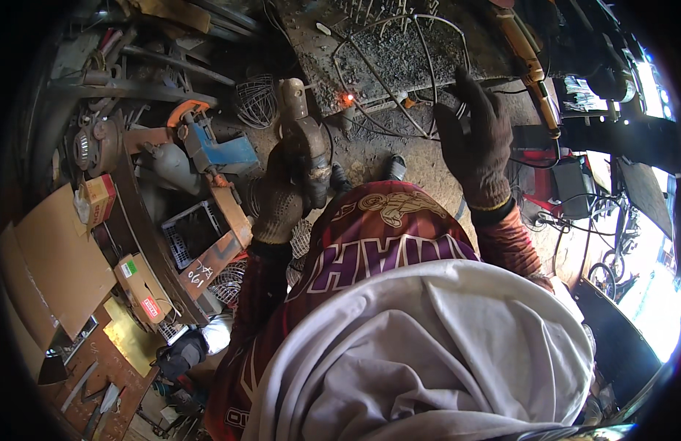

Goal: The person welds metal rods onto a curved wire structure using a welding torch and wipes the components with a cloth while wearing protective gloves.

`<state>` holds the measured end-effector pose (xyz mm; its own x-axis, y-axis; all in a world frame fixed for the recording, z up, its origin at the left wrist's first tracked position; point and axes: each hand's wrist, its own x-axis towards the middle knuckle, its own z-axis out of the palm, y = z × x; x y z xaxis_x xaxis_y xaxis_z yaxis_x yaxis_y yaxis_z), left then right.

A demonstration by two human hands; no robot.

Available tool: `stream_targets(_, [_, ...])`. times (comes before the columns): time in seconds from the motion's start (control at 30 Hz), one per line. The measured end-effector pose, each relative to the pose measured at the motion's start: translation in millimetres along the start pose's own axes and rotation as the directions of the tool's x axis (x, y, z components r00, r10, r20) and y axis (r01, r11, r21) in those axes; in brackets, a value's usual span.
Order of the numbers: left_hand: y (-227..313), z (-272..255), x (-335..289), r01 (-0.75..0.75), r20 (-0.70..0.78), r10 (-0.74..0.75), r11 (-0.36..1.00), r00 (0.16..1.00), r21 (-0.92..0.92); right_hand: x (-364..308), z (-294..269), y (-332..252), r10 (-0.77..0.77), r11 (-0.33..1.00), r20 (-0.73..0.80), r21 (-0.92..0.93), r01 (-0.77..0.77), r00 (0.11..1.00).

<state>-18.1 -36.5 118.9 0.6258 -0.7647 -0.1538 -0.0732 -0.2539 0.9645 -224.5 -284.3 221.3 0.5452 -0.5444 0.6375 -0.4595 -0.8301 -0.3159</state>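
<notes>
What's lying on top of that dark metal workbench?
On the dark metal workbench lies a round wire frame, gripped by the gloved right hand, with an orange glowing spot at the near edge. The glove hides the wire beneath it.

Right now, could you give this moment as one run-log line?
left hand: gloved, grips welding tool | right hand: gloved, on wire frame | glowing spot on steel bench

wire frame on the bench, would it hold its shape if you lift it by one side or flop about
The wire frame is thin rod bent into open loops, so it probably feels light and would likely spring and sag a little rather than flop. The gloved right hand touches its edge; the left hand grips a welding tool, with a glowing spot, so joints may be hot.
</notes>
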Motion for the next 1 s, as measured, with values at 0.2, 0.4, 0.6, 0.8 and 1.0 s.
stream_targets(0.2, [104.1, 29.5, 5.9, 0.108, 0.176, 0.044, 0.637, 0.983, -0.763, -31.1, -21.0, -33.3, 0.003, 0.864, 0.474, 0.442, -0.241, 0.88])
stream_targets(0.4, [174.8, 105.7, 31.9, -0.115, 0.449, 0.45, 0.794, 0.772, -0.598, -49.6, -22.2, -52.5, -0.007, 0.618, 0.502, 0.682, -0.391, 0.865])
stream_targets(0.6, [167.9, 170.1, 1.4, -0.503, 0.354, 0.558, 0.83, 0.75, -0.243, -91.9, -22.0, -41.0, 0.405, 0.578, 0.284, 0.657, -0.484, 0.869])
stream_targets(0.8, [172.8, 190.6, 7.3, -0.384, 0.54, 0.443, 0.895, 0.715, -0.227, -135.4, -22.2, -3.4, 0.707, 0.544, 0.051, 0.599, -0.588, 0.705])
stream_targets(1.0, [166.7, 151.4, 72.4, -0.831, 0.499, 0.671, 0.502, 0.549, 0.24, -136.0, -38.0, 37.6, 0.907, 0.188, 0.071, 0.812, -0.553, 0.414])
